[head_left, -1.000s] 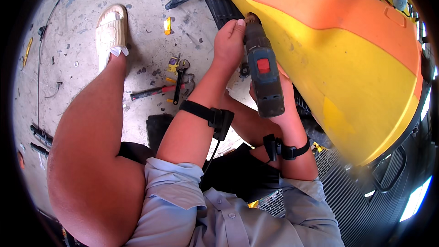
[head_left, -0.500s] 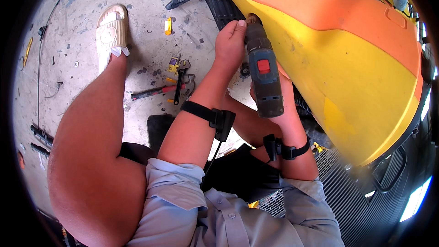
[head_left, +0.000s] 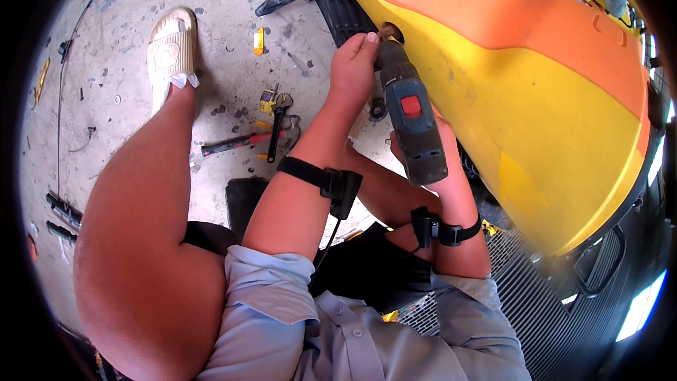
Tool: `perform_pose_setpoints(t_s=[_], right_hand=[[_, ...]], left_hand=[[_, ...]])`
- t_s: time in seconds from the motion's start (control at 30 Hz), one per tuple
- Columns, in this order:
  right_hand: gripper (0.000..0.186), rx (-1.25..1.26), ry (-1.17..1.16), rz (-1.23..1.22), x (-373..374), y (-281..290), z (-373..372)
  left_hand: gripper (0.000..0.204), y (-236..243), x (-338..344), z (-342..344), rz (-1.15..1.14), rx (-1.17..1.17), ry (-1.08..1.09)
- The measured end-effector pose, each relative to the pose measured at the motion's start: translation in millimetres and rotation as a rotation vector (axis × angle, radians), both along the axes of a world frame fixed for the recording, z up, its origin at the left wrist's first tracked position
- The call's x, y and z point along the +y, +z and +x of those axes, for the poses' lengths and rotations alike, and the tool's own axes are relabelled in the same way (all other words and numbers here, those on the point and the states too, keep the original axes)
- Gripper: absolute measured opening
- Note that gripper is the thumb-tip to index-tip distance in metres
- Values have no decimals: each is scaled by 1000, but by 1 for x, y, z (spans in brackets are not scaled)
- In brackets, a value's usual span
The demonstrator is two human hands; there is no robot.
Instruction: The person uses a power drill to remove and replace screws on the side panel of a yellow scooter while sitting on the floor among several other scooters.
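My right hand grips a dark grey power drill with a red switch on top; the drill's body hides much of my fingers. Its nose points forward at a hole in a yellow and orange vehicle panel. My left hand is closed beside the drill's nose, thumb at the hole's edge; what its fingers hold is hidden. A black plastic bracket lies just beyond them, against the panel.
On the speckled concrete floor lie an adjustable wrench, a red-handled hammer and small yellow items. My sandalled foot rests at left. A metal grating is at lower right, a cable at far left.
The rear of the drill has swung slightly to the right, along with my right hand, while its nose stays at the hole. My left hand has barely moved.
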State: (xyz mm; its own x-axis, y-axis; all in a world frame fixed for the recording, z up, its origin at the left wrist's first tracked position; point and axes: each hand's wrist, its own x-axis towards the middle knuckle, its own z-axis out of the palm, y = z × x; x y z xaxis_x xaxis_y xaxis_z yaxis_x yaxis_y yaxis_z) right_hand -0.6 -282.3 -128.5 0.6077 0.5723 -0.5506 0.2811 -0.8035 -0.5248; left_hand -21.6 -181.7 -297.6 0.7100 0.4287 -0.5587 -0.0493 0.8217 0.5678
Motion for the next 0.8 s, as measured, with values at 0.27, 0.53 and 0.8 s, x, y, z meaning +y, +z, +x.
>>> perform_pose_setpoints(t_s=[0.27,0.53,0.8], right_hand=[[36,85,-70,7,-5,0,1],[39,59,-62,-5,-10,-5,1],[35,-25,14,10,-2,-2,-1]], left_hand=[[29,5,3,-1,-2,38,-54],[30,-2,-2,2,-93,-19,-14],[31,0,2,0,-107,1,-52]])
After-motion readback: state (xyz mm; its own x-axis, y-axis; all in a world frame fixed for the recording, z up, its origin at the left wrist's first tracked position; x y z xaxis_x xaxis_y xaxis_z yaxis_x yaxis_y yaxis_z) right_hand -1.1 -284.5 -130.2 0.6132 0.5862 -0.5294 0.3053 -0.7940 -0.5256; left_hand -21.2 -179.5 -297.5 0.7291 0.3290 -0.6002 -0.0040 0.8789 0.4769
